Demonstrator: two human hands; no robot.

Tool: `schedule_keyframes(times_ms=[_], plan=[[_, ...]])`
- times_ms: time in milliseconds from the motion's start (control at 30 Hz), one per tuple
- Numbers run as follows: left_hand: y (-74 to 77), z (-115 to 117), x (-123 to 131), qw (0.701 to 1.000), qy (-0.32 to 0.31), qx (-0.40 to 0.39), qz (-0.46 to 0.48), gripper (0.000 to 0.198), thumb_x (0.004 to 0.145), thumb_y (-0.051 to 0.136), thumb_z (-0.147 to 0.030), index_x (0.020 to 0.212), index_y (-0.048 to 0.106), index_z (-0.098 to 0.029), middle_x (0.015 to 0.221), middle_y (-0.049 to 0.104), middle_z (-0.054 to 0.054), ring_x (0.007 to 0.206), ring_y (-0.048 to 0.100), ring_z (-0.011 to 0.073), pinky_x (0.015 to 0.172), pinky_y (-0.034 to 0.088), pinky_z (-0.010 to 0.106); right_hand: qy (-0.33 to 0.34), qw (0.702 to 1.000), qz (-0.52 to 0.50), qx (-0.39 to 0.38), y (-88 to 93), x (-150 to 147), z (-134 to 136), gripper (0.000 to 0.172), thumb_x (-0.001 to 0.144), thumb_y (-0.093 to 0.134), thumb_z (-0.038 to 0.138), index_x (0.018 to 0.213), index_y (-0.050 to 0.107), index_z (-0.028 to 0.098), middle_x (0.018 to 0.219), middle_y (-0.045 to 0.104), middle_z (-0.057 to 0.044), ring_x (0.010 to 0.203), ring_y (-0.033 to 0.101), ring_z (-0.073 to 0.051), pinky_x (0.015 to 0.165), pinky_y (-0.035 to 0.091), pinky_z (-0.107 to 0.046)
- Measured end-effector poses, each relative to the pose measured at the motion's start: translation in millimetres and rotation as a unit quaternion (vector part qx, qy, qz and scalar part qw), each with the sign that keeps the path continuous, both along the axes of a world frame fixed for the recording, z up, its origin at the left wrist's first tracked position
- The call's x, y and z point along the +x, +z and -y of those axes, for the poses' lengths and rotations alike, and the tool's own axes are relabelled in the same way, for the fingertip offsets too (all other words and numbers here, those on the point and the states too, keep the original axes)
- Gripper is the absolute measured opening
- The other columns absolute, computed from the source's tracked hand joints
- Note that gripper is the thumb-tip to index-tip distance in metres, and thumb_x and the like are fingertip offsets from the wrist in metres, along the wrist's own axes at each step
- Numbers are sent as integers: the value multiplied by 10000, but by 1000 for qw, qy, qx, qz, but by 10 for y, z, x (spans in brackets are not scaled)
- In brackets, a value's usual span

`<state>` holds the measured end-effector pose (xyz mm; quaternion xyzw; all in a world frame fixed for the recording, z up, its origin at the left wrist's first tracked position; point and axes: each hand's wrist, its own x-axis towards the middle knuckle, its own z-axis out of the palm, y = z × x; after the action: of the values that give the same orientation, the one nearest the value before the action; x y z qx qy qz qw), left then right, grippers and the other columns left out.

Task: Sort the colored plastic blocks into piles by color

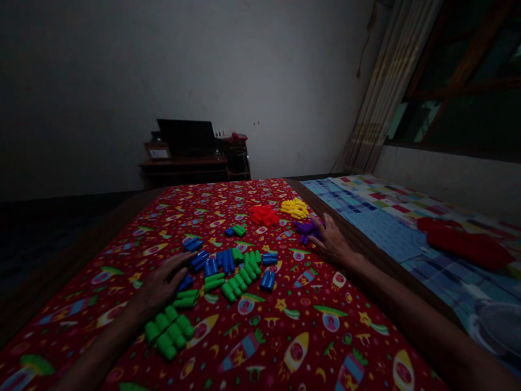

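Observation:
My left hand reaches low over the red printed cloth, its thumb and fingers apart. Its fingertips are at the edge of a blue plastic block, and another blue block lies by the thumb; I cannot tell whether it touches them. My right hand lies with spread fingers at a pile of purple blocks, covering part of it. Green blocks and blue blocks lie mixed between the hands. More green blocks sit together below my left hand.
Beyond the purple pile are red blocks and yellow blocks. The patterned cloth covers the table. To the right is a bed with a checked sheet, a red garment and a fan. A monitor stands at the wall.

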<state>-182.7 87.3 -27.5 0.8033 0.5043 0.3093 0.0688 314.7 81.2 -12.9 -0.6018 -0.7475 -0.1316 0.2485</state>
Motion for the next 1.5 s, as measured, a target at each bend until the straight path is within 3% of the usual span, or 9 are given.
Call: schedule_keyframes(times_ms=[167, 333, 467, 567, 767, 933, 1033, 1167, 1500], plan=[[-45, -19, 2, 1000, -4, 6, 8, 615, 855, 358, -603, 1211, 644, -190, 1273, 641, 109, 1167, 600, 274, 1014, 464, 403, -5, 999, -24, -47, -217, 87, -117, 620, 937, 384, 487, 1471, 329, 177, 1515, 282, -234, 1408, 260, -371, 1061, 314, -589], [66, 53, 76, 1000, 0, -1, 0, 574, 857, 373, -544, 1204, 647, -179, 1254, 651, 115, 1152, 608, 271, 998, 476, 409, -39, 999, -25, -12, 51, -100, -43, 592, 941, 383, 455, 1460, 347, 171, 1497, 324, -219, 1388, 281, -380, 1048, 290, -631], [163, 120, 142, 1000, -6, -15, 1, 530, 857, 390, -483, 1209, 646, -182, 1263, 647, 108, 1161, 601, 256, 1009, 466, 403, 127, 991, -46, 16, 309, -537, 169, 486, 965, 352, 409, 1391, 450, 197, 1381, 490, -160, 1278, 449, -291, 1072, 354, -503], [189, 144, 171, 1000, -7, -15, 5, 540, 853, 384, -471, 1215, 641, -165, 1270, 640, 117, 1173, 591, 259, 1022, 454, 416, 265, 961, -53, -59, 273, -997, 307, 439, 964, 397, 398, 1349, 492, 209, 1262, 576, -139, 1151, 547, -245, 990, 451, -419], [215, 180, 207, 1000, -14, -21, 14, 525, 865, 378, -452, 1220, 639, -168, 1274, 638, 115, 1172, 587, 257, 1019, 457, 415, 295, 942, -80, -137, -27, -1820, 432, 533, 923, 482, 433, 1396, 428, 194, 1386, 472, -171, 1309, 416, -284, 1068, 380, -473], [217, 195, 219, 999, -12, -30, 39, 571, 901, 312, -497, 1229, 629, -155, 1280, 632, 122, 1185, 579, 247, 1040, 437, 404, 350, 913, -157, -142, 52, -2170, 380, 483, 944, 444, 409, 1384, 449, 209, 1373, 528, -128, 1278, 473, -239, 1036, 407, -407], [211, 198, 216, 998, -11, -33, 47, 594, 906, 294, -516, 1228, 626, -143, 1271, 636, 131, 1179, 584, 251, 1036, 440, 410, 380, 890, -190, -164, 164, -2189, 271, 453, 913, 518, 370, 1329, 523, 189, 1178, 659, -87, 1046, 618, -204, 897, 472, -321], [212, 197, 218, 999, -17, -27, 40, 581, 902, 309, -509, 1210, 635, -140, 1258, 642, 135, 1184, 580, 256, 1034, 442, 414, 369, 889, -182, -201, 275, -2055, 101, 349, 846, 614, 357, 1114, 684, 144, 940, 718, -66, 813, 648, -182, 710, 466, -256], [202, 179, 207, 999, -19, -31, 29, 563, 880, 343, -470, 1204, 630, -109, 1273, 628, 160, 1197, 571, 275, 1041, 438, 440, 193, 936, -189, -226, 459, -1436, -338, 218, 787, 603, 270, 855, 766, 142, 743, 721, -35, 678, 622, -166, 587, 414, -224]])
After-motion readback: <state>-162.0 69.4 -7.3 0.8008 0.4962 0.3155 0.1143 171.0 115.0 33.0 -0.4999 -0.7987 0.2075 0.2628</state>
